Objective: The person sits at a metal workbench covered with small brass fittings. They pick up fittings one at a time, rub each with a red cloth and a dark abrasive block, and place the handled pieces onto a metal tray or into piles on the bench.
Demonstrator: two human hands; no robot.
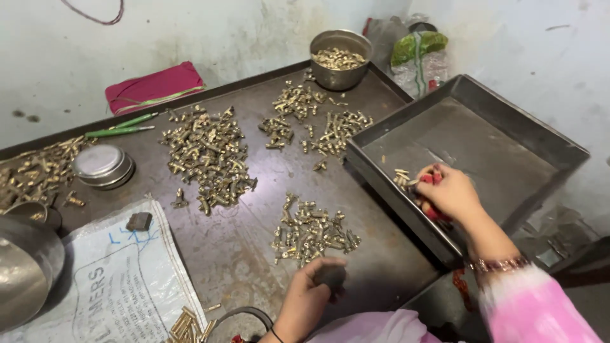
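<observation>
The right hand (450, 190) reaches inside the grey metal tray (508, 121), fingers curled around a red-handled tool, its tip beside a few brass fittings (401, 179) against the tray's near wall, where the wall keeps them from rolling. Left of the tray, on the tabletop (248, 248), the left hand (309, 286) is closed around a small dark block, resting just below the nearest brass pile (311, 232). Larger piles (206, 155) lie farther left of the tray, a steel bowl (340, 58) of parts behind it.
</observation>
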